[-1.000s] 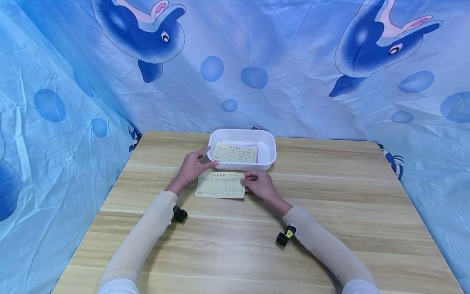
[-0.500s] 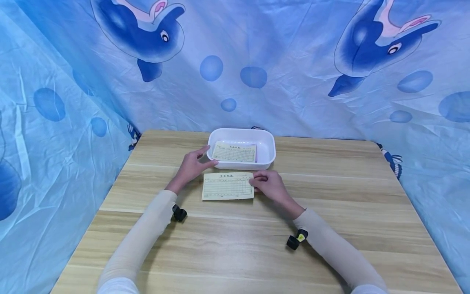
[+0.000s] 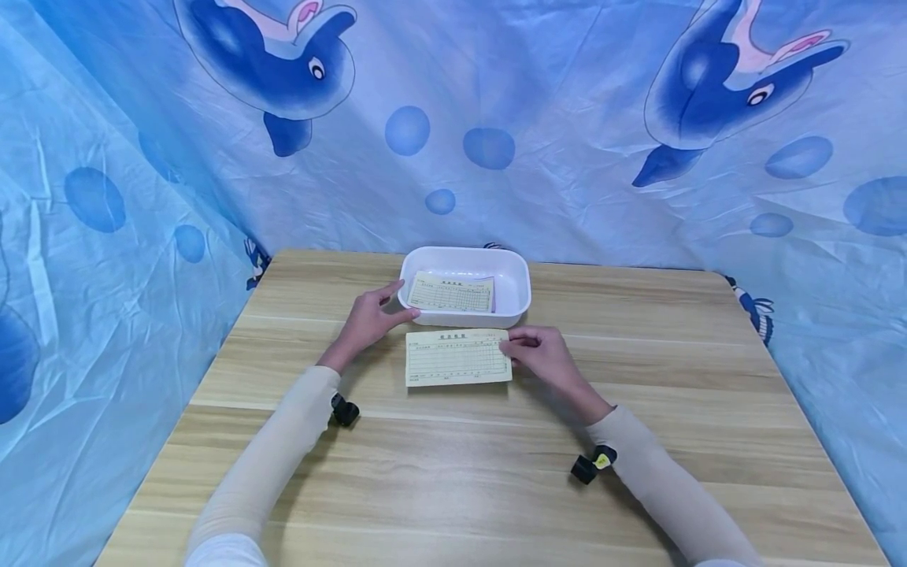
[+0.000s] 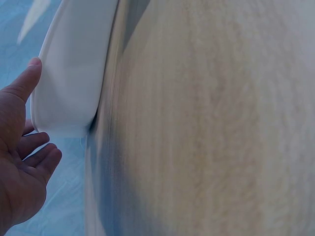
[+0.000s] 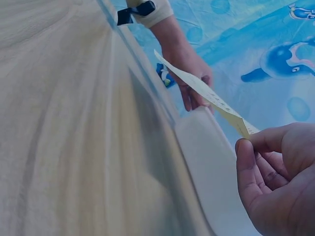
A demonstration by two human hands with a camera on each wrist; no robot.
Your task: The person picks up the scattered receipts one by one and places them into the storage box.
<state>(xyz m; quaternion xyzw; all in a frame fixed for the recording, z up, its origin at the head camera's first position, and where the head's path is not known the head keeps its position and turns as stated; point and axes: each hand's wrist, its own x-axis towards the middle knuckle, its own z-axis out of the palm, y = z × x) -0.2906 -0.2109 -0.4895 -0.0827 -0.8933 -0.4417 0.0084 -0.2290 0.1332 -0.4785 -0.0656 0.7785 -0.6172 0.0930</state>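
Observation:
A pale yellow printed form [image 3: 459, 358] with a ruled table hangs level in front of a white plastic tub [image 3: 464, 319]. My right hand [image 3: 546, 358] pinches its right edge between thumb and index finger; the right wrist view shows the slip [image 5: 211, 93] bowed, over the tub's side. At the tub's left end, my left hand [image 3: 368, 319] holds the corner, thumb on the front rim and index finger at the side. The other fingers [image 4: 42, 160] curl loosely beside the wall in the left wrist view. Inside the tub lies another printed form [image 3: 451, 293], with a lilac-edged sheet beneath.
The tub stands near the back edge of a wood-grain table [image 3: 453, 472]. Behind and to the left hangs a blue curtain [image 3: 567, 205] printed with dolphins. Each sleeve carries a small black wrist camera [image 3: 345, 411].
My right hand has moved to the right and drawn the pinched form along with it, away from my left hand. The left hand and the tub have stayed in place.

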